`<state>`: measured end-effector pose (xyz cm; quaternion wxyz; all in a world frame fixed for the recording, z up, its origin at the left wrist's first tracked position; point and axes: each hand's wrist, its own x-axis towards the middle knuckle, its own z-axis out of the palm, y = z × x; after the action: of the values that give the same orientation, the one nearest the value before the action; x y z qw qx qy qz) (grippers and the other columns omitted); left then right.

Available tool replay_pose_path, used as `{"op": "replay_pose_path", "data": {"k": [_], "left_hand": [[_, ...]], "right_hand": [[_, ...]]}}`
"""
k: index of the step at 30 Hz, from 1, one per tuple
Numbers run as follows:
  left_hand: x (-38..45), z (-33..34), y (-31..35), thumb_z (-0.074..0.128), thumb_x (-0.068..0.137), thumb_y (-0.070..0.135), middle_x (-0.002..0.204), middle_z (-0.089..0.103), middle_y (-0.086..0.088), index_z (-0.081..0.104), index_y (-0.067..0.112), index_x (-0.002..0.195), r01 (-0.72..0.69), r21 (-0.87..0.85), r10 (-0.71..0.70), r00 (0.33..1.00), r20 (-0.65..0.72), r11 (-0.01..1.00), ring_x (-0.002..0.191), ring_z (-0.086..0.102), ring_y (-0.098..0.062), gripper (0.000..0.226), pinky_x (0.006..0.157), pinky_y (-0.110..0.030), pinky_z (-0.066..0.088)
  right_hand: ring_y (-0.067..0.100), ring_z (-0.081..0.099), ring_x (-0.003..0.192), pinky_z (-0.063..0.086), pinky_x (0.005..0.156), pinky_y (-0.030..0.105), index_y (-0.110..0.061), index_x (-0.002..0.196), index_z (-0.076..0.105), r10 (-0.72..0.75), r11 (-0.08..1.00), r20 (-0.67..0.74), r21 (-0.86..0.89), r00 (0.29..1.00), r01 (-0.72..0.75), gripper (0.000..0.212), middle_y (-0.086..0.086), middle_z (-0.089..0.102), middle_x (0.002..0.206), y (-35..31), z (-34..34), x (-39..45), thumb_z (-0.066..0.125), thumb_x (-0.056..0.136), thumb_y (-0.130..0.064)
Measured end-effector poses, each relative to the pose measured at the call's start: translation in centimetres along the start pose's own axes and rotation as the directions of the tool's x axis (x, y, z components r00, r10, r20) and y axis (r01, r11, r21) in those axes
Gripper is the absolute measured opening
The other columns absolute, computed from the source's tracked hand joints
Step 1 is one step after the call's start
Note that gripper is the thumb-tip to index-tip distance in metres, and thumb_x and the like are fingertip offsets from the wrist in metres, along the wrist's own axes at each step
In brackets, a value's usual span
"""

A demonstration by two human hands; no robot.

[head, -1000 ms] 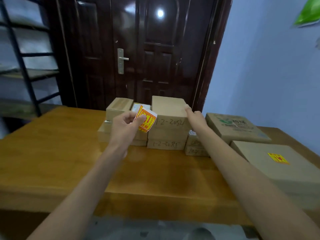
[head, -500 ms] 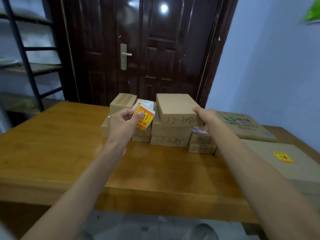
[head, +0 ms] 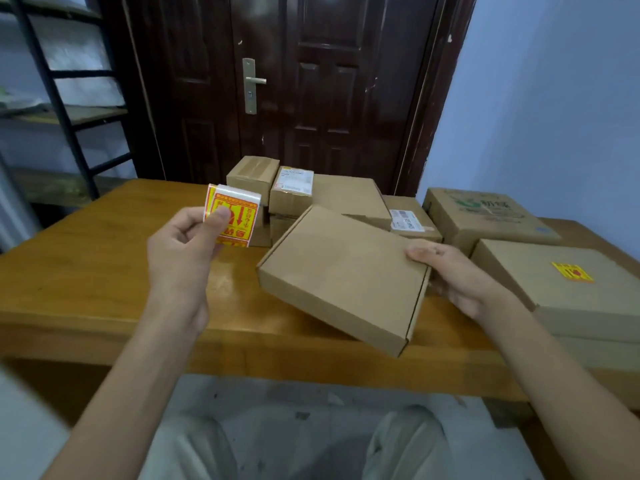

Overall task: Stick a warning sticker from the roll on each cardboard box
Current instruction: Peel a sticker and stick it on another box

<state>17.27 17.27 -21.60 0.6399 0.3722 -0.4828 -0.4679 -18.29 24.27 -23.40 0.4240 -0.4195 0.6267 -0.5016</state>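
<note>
Over the near edge of the table (head: 104, 278), your right hand (head: 460, 282) grips one corner of a flat box (head: 343, 275), tilted and unsupported; it may swing or slip down. Your left hand (head: 180, 247) pinches the sticker roll (head: 232, 216), so peeling one-handed risks a crooked, creased sticker.

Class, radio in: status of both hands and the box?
Left hand pinching sticker roll. Right hand holding plain box, tilted above table. Nothing blocking.

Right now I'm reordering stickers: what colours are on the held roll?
Yellow with red print on the sticker roll, head view.
</note>
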Motion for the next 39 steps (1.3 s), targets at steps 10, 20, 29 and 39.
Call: {"op": "replay_pose_path", "data": {"k": [10, 20, 29, 39], "left_hand": [[-3.0, 0.8, -3.9, 0.076, 0.093, 0.021, 0.091, 0.081, -0.003, 0.076, 0.011, 0.091, 0.029, 0.152, -0.066, 0.967, 0.245, 0.988, 0.083, 0.072, -0.01, 0.01, 0.076, -0.02, 0.054], [-0.6, 2.4, -7.8, 0.081, 0.09, 0.019, 0.093, 0.08, 0.005, 0.081, 0.014, 0.092, -0.103, 0.323, -0.023, 0.931, 0.364, 0.941, 0.093, 0.072, -0.007, 0.005, 0.075, -0.012, 0.053], [1.1, 3.5, -10.5, 0.076, 0.091, 0.041, 0.088, 0.077, 0.007, 0.077, 0.022, 0.092, -0.234, 0.437, 0.082, 0.937, 0.338, 0.868, 0.087, 0.07, -0.016, 0.019, 0.071, -0.032, 0.057], [1.8, 3.4, -10.7, 0.071, 0.095, 0.047, 0.087, 0.075, 0.001, 0.076, 0.019, 0.095, -0.245, 0.417, 0.064, 0.913, 0.402, 0.875, 0.079, 0.064, -0.005, 0.028, 0.064, -0.021, 0.048]], "right_hand": [[0.02, 0.065, 0.121, 0.05, 0.094, 0.034, -0.032, 0.131, 0.068, 0.083, 0.936, 0.166, -0.351, 0.983, -0.02, 0.038, -0.001, 0.071, 0.127, 2.7, 2.9, 6.0, 0.072, 0.096, -0.046], [-0.006, 0.059, 0.11, 0.05, 0.089, 0.01, -0.026, 0.132, 0.064, -0.579, 0.694, -0.088, -0.575, 0.811, 0.433, 0.03, -0.012, 0.063, 0.122, 2.1, 7.1, 2.1, 0.065, 0.103, -0.033], [0.002, 0.053, 0.127, 0.05, 0.102, 0.028, -0.031, 0.145, 0.058, -0.545, 0.642, 0.154, -0.556, 0.824, 0.529, 0.058, -0.014, 0.053, 0.139, 2.5, 11.5, 1.2, 0.079, 0.092, -0.042], [0.005, 0.058, 0.115, 0.056, 0.089, 0.036, -0.034, 0.125, 0.064, -0.597, 0.622, 0.108, -0.564, 0.795, 0.543, 0.041, -0.014, 0.061, 0.122, 2.8, 13.5, 2.8, 0.082, 0.088, -0.041]]}}
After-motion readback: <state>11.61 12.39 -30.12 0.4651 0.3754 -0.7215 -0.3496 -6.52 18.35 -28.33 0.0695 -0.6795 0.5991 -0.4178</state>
